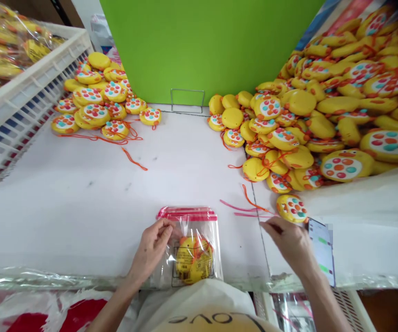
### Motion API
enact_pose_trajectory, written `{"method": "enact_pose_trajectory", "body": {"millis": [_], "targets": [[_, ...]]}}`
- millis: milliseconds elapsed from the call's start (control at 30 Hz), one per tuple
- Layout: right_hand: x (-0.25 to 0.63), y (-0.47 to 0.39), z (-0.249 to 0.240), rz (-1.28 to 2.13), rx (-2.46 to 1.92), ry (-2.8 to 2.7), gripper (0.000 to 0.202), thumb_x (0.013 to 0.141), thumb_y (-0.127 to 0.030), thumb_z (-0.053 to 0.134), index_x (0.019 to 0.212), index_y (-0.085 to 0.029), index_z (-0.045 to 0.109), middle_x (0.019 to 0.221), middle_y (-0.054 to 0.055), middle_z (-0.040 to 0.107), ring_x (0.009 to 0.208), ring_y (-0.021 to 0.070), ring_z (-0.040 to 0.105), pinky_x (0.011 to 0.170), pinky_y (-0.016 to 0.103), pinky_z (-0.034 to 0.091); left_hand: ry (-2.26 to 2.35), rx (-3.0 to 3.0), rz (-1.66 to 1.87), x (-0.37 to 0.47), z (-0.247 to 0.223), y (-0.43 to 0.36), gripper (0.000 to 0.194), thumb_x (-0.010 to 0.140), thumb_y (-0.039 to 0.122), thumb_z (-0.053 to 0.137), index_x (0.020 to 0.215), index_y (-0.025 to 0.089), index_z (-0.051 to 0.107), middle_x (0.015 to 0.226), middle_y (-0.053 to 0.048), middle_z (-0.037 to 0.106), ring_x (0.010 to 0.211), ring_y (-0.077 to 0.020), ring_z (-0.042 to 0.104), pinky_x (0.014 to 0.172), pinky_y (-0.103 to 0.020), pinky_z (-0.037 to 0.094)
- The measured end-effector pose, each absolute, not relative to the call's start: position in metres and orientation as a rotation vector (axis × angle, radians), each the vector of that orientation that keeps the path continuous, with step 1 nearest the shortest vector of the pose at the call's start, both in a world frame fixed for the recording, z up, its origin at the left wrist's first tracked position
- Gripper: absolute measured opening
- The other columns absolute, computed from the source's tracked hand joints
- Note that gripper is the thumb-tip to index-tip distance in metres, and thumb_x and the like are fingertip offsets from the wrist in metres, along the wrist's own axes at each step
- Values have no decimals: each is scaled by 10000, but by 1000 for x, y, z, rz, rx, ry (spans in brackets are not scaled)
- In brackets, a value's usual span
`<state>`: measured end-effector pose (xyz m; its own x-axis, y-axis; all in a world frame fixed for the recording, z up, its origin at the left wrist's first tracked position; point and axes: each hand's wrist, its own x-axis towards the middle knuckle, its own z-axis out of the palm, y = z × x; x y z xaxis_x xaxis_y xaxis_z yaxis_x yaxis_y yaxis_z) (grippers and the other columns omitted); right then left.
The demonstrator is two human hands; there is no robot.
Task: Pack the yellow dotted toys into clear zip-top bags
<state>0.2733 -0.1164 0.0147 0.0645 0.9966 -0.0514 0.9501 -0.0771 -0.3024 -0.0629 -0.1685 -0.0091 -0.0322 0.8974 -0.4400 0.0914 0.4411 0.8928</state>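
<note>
My left hand [153,244] pinches the clear bag [190,246] holding one yellow toy [194,260] at the table's near edge, while my right hand [287,240], open and empty, reaches right of it toward the pink strips [240,210], so sealing seems next.

1. Setting: a toy packing station in a small factory or workshop.
2. Bulk stock: identical yellow toys lie heaped in a right pile [340,106] and a left pile [98,99] on a white table [81,203].
3. Packaging: a clear bag [190,249] with a red seal strip holds one toy.
4. Storage: a white crate [22,97] holds bagged units.
5. Partition: a green board [205,46] backs the station.
</note>
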Motion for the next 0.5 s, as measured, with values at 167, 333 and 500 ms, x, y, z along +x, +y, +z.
{"method": "enact_pose_trajectory", "body": {"millis": [167,333,500], "targets": [[189,-115,15,1045,-1718,-1906,211,802,-300,553,940,-196,672,765,28,669,597,142,554,598,261,434,1442,890,842,-62,-6,-170,189,858,346,495,856,175,575,801,-28,664,766,-176,632,716,-290,504],[160,-102,-9,1452,-1496,-1802,95,747,-255,627,762,-164,650,640,-15,605,581,115,512,554,230,394,1470,935,839,-63,-8,-171,190,846,344,500,846,173,583,801,-30,654,761,-177,628,711,-290,502],[172,-102,-22,1503,-1392,-1780,95,778,-228,566,715,-160,590,622,-32,552,568,98,477,537,214,380,1393,778,899,-66,-13,-172,214,830,387,528,933,200,539,819,-28,676,764,-187,644,730,-326,520]]}}
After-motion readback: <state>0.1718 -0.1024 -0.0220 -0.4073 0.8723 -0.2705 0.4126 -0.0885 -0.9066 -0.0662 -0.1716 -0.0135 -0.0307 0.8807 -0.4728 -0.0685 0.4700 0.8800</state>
